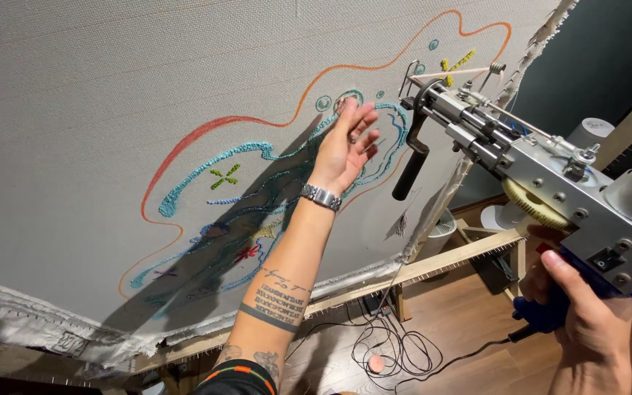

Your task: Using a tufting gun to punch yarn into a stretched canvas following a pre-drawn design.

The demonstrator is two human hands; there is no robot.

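A large grey tufting cloth (96,95) is stretched on a wooden frame (448,260). It carries an orange wavy outline and turquoise stitched lines. My left hand (347,145), with a metal watch on the wrist, lies flat against the cloth near the turquoise stitching, fingers apart. My right hand (587,322) grips the blue handle of a silver tufting gun (535,168). The gun's needle end points at the cloth at the upper right, close to the yellow stitches. A black side handle hangs from the gun's front.
Black cables (396,351) lie tangled on the wooden floor under the frame. A white fan-like object (444,223) stands behind the frame. A white cone of yarn (590,132) sits at the right. The dark wall is beyond.
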